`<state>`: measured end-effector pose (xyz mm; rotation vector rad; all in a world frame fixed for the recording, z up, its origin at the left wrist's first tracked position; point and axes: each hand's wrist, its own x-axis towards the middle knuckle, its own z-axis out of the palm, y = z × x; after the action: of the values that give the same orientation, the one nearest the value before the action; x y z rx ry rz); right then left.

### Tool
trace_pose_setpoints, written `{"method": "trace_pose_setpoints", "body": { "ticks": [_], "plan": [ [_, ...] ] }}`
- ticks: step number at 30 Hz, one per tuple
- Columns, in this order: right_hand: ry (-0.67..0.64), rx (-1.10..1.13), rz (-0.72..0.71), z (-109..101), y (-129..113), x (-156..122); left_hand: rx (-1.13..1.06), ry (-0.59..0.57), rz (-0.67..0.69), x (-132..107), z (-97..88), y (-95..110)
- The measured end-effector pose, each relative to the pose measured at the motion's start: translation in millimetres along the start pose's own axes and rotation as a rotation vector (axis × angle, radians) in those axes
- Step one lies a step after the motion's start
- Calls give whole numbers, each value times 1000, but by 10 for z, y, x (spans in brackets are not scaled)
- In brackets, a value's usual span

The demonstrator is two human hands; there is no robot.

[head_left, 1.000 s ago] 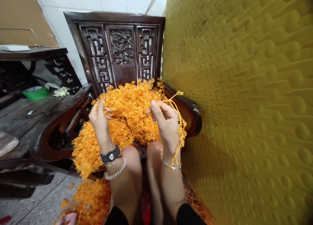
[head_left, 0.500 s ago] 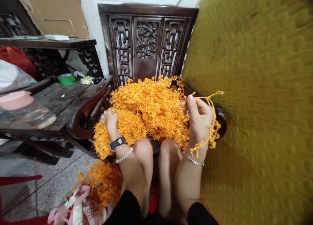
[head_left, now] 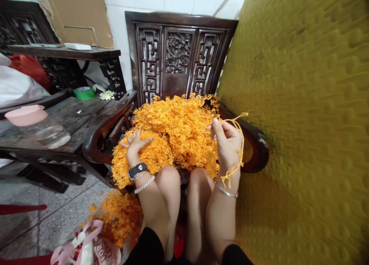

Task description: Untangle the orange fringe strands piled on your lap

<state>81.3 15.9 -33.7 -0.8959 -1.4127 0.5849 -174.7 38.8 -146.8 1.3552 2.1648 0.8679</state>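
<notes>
A big heap of orange tangled strands point(head_left: 175, 134) fills the seat of a dark carved wooden chair point(head_left: 178, 53) in front of my knees. My left hand point(head_left: 135, 144) rests on the heap's near left side with its fingers spread apart and nothing held. My right hand point(head_left: 227, 142) is closed around a bunch of orange strands point(head_left: 238, 157) that loop over its back and hang down past the wrist. Both wrists wear bracelets, and the left one also has a dark band.
A tall yellow bumpy foam sheet point(head_left: 302, 122) stands close on the right. More orange strands point(head_left: 121, 215) lie on the floor by a pink-handled bag point(head_left: 86, 249). A dark table point(head_left: 63, 119) on the left bears a pink-lidded jar point(head_left: 34, 126).
The camera view has swung left. My left hand dropped from pinching strands onto the heap and spread its fingers. The right hand keeps its bunch, now slightly lower.
</notes>
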Motion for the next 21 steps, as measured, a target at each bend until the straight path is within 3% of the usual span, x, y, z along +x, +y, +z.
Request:
{"method": "trace_pose_setpoints", "body": {
  "ticks": [3, 7, 9, 11, 15, 17, 21],
  "plan": [
    [-95, -121, 4, -5, 16, -14, -101, 66, 107, -101, -162, 75],
    [-382, -400, -21, 33, 27, -50, -281, 258, 340, -290, -336, 319],
    [-449, -569, -151, 87, 31, -79, -442, 158, 493, -414, -375, 494],
    [-481, -730, -280, 159, 40, -130, -555, -61, 615, -552, -376, 677],
    [-667, -897, -334, 330, 106, -295, -474, -408, 783, -779, -301, 979],
    [-799, -904, -290, 413, 167, -373, -327, -453, 820, -827, -250, 1080],
    [-918, -913, -199, 520, 319, -422, -139, -385, 797, -800, -149, 1169]
  ]
}}
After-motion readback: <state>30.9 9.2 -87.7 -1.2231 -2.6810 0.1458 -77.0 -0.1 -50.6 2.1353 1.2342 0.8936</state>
